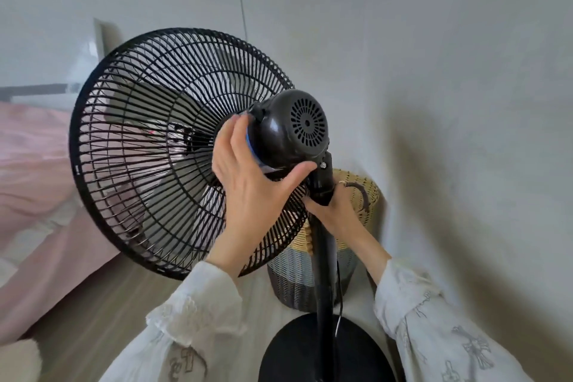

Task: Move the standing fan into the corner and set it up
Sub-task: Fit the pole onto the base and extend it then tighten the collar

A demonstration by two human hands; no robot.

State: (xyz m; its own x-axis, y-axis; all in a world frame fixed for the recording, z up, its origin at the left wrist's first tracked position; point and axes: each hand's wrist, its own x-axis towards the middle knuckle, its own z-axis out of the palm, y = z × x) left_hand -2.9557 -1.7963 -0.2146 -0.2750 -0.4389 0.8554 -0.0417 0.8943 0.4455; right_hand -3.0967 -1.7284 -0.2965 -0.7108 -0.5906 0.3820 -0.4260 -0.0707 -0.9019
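To the far left of the fingers, a pink bed is seen, with bare wooden floor beside it. The black plastic standing fan is placed near the room's corner, its round wire grille facing the bed and grey blades showing through the ribs. The left hand is spread over the front of the domed black motor housing, its fingers wide and pressed at the blue band, the thumb hooked underneath. Just right of that thumb, the right hand is closed around the black neck joint at the top of the pole.

The step in hand is judged to be aiming the head. It is best done by keeping the neck braced while the housing is tilted slowly, so that the round black base is not lifted or twisted. The thin cord along the pole should be kept slack. Behind the right fingers, a woven basket of yellow, grey and black bands stands right in the corner, close to the pole.
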